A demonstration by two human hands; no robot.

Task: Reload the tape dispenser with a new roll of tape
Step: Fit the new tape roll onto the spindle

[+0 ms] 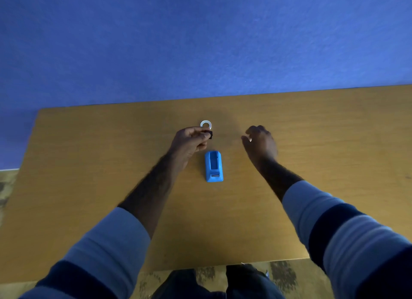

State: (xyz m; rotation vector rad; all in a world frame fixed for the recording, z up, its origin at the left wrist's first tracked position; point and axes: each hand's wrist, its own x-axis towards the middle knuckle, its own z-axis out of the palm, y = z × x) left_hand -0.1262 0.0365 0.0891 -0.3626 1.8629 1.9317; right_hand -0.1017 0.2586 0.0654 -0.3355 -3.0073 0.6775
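Note:
A blue tape dispenser lies in the middle of the wooden table, its roll bay showing nothing inside. Just beyond it a white roll of tape lies flat. My left hand hovers between them, fingertips pinched on a small black spindle close to the roll. My right hand hangs to the right of the dispenser, fingers loosely curled and apart, nothing in it.
A blue wall stands right behind the table's far edge. The table's left edge runs diagonally at the left. Patterned floor shows left of the table and below its near edge.

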